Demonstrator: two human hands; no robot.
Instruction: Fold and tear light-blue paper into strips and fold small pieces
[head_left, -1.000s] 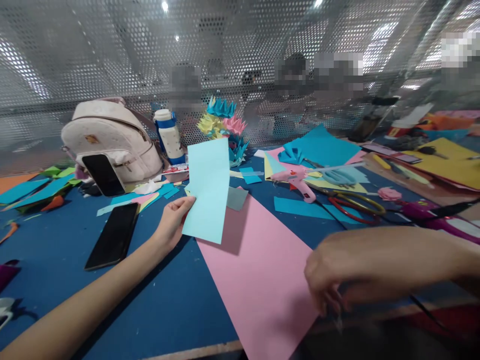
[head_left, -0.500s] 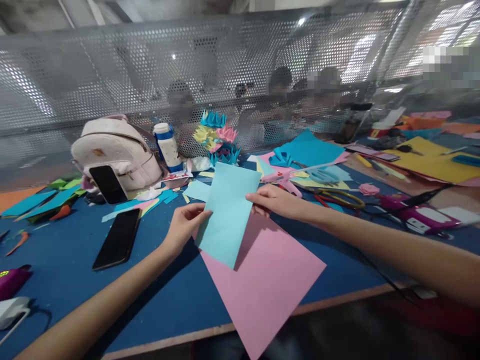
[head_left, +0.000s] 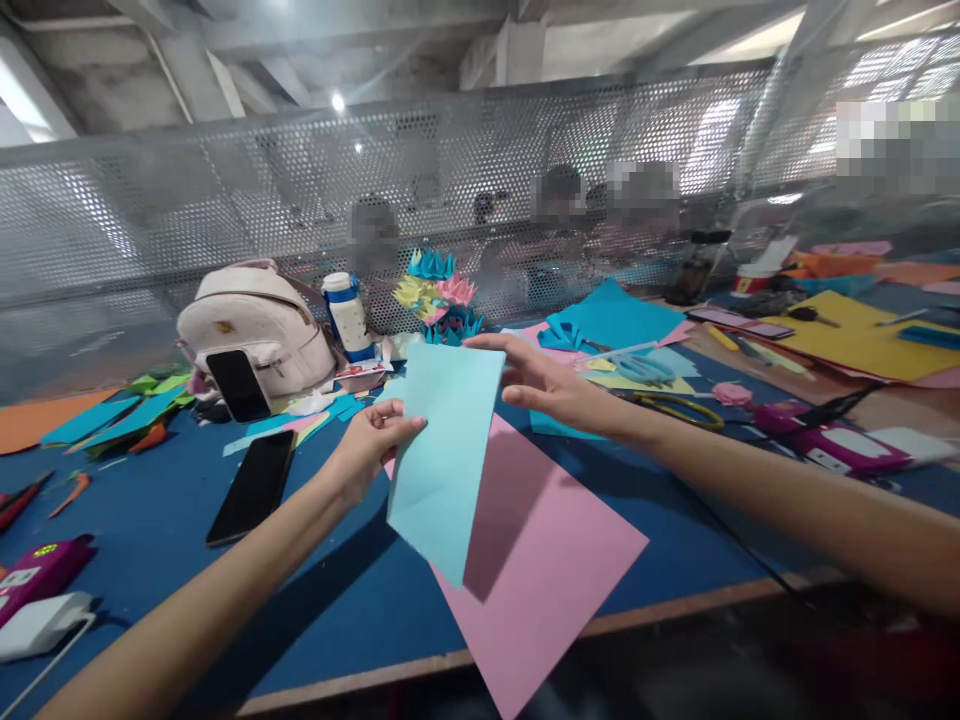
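A light blue sheet of paper (head_left: 447, 460) is held up, tilted, above the blue tabletop. My left hand (head_left: 373, 437) pinches its left edge, thumb in front and fingers behind. At the top right corner, my right hand (head_left: 541, 380) has its fingers stretched out and the thumb apart; the fingertips reach the upper edge, and I cannot tell how firmly they touch. Below lies a larger pink sheet (head_left: 559, 540), its near corner past the table's front edge. The blue paper hides part of it and casts a shadow on it.
Left stand a pale backpack (head_left: 255, 315), a leaning phone (head_left: 238, 385), a flat phone (head_left: 253, 487) and a bottle (head_left: 347, 318). Folded paper flowers (head_left: 436, 295) are behind. Scissors (head_left: 682, 408), a purple device (head_left: 829, 438) with a cable and yellow sheets (head_left: 862, 335) lie right.
My right hand has let go of the light blue sheet's right edge and spread its fingers near the top corner. The sheet hangs slightly lower. The camera view has tilted up.
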